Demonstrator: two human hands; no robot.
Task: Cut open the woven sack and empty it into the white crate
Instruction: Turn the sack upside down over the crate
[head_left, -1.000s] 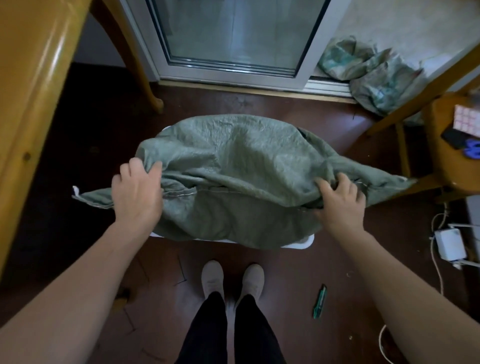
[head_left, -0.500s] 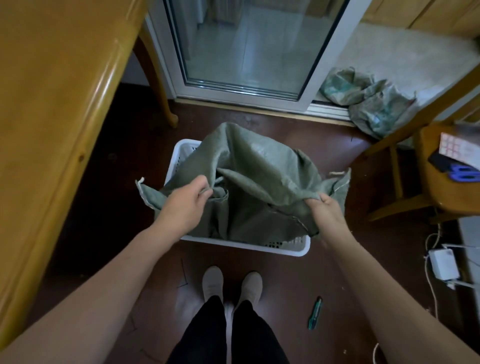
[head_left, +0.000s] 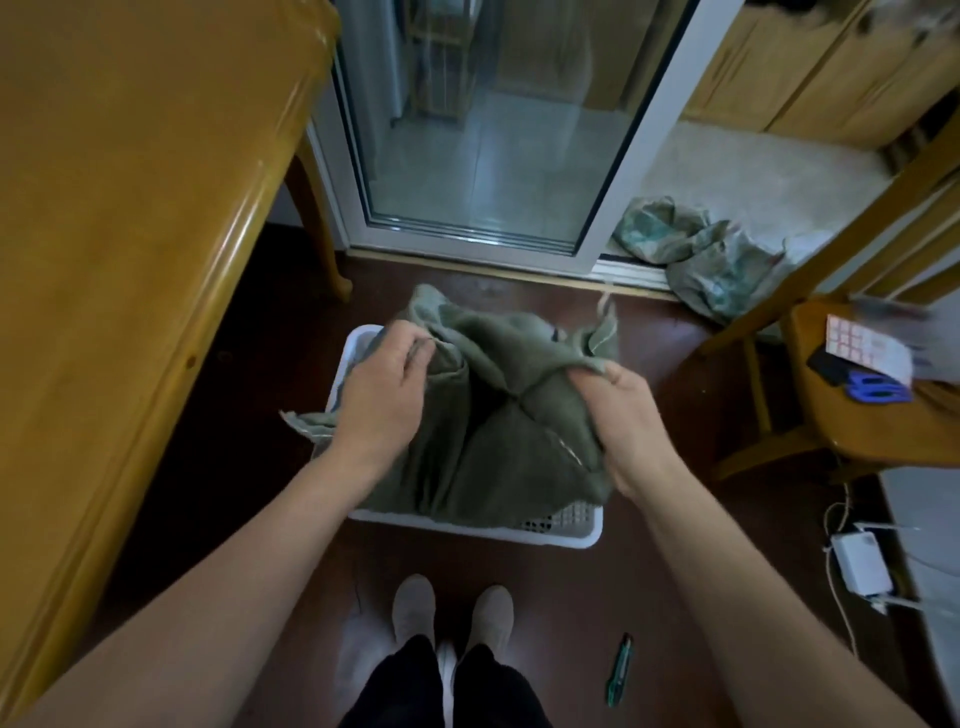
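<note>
Down to my left runs the big wooden table (head_left: 130, 234), and ahead stands the glass sliding door (head_left: 493, 130). On the dark floor before my feet sits the white crate (head_left: 566, 530), mostly covered by the green woven sack (head_left: 498, 447), which hangs bunched over it with its lower part inside. My left hand (head_left: 382, 389) is closed around a gathered fold near the sack's top edge; my right hand (head_left: 621, 421) is clenched on the cloth at the opposite side. Two crumpled sacks (head_left: 696, 249) lie by the door track. A small green cutter (head_left: 618, 670) lies on the floor right of my shoes (head_left: 452, 608).
</note>
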